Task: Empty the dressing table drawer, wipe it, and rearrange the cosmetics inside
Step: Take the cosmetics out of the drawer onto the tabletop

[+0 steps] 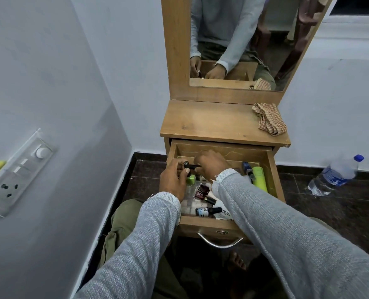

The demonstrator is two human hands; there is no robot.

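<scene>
Both hands, left (172, 180) and right (211, 164), hold a black tube (191, 165) over the open drawer (273, 169) of cosmetics.

Drawer (273, 169) open; far strip from 11 to 1 o'clock bare. Near half packed with bottles (203, 192); green tube (260, 176) lines the 3 o'clock wall. Table (211, 121) free except cloth (270, 119) at 2 o'clock. Both sleeves cross the near rim.

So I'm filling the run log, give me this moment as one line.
drawer open, cosmetics inside | left hand, right hand both hold black tube | checked cloth on tabletop
</scene>
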